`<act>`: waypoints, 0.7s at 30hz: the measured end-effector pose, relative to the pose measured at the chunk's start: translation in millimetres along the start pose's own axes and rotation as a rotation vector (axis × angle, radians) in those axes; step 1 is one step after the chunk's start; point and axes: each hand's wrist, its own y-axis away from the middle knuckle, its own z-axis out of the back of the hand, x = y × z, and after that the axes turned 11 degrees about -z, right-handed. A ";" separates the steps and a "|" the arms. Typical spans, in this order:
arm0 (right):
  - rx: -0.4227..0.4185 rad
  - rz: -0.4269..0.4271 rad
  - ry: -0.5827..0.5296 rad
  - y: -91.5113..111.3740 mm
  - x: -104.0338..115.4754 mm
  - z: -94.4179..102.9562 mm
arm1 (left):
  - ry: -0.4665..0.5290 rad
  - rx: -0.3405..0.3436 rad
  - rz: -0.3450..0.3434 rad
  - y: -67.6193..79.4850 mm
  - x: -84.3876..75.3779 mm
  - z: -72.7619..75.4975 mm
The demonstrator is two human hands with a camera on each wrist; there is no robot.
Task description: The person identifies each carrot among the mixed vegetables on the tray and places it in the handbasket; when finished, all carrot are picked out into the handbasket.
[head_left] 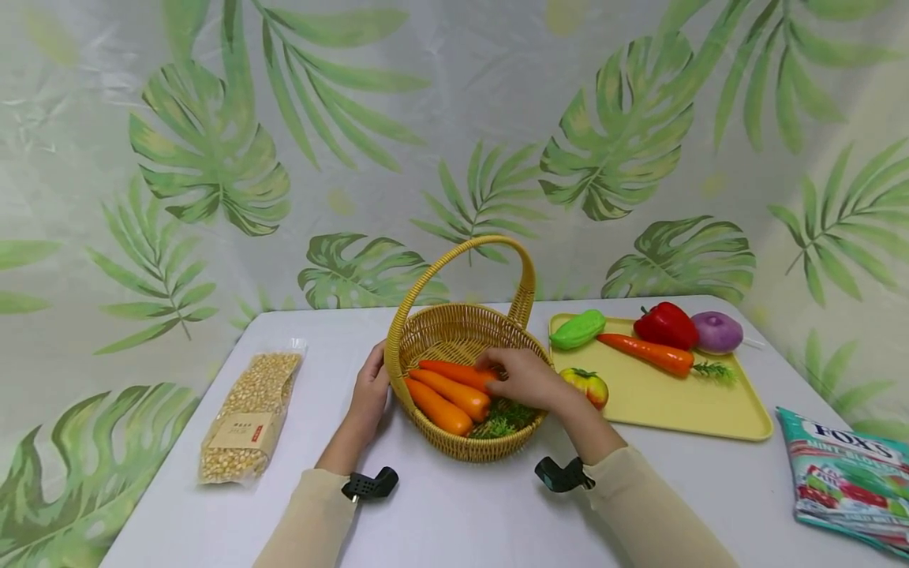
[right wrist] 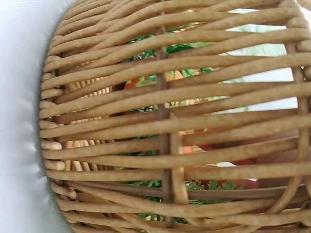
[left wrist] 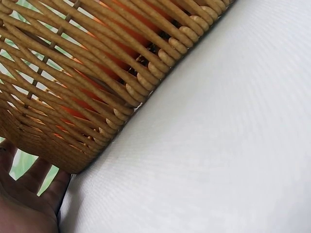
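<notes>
A wicker basket (head_left: 465, 446) with a tall arched handle stands on the table. Several orange carrots (head_left: 439, 406) with green tops lie in it, their thick ends towards the near right side. My right hand (head_left: 521, 379) reaches over the right rim and pinches the thick end of the farthest carrot (head_left: 454, 372). In the right wrist view, the basket's weave (right wrist: 165, 121) hides most of that hand. My left hand (head_left: 369, 390) rests against the outer left side of the basket. In the left wrist view, its fingers (left wrist: 36, 174) extend along the wicker near the base.
Right of the basket, a yellow tray (head_left: 682, 406) bears a green vegetable (head_left: 578, 329), a red pepper (head_left: 666, 325), a purple vegetable (head_left: 716, 331) and another carrot (head_left: 653, 355). A yellow-red tomato (head_left: 588, 386) is at its left edge. A corn kernel bag (head_left: 248, 418) lies left, a candy bag (head_left: 848, 477) right.
</notes>
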 end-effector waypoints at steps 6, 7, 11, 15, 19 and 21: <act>-0.094 0.003 0.021 5.3 1.7 -3.0 | -0.001 -0.014 -0.021 -1.7 12.2 0.9; -0.119 0.004 0.023 6.4 2.2 -3.5 | -0.003 -0.016 -0.027 -1.7 13.4 1.2; -0.248 0.043 -0.012 11.0 4.5 -4.8 | -0.005 -0.019 -0.043 -1.9 14.3 2.3; -0.419 0.114 -0.072 16.5 2.5 -7.1 | -0.004 -0.021 -0.039 -2.5 13.0 2.5; -0.523 0.147 -0.110 21.6 -5.6 -10.7 | -0.003 -0.017 -0.046 -2.3 13.6 1.7; -0.560 0.172 -0.133 22.0 -10.4 -10.7 | -0.004 -0.018 -0.054 -1.9 14.5 1.9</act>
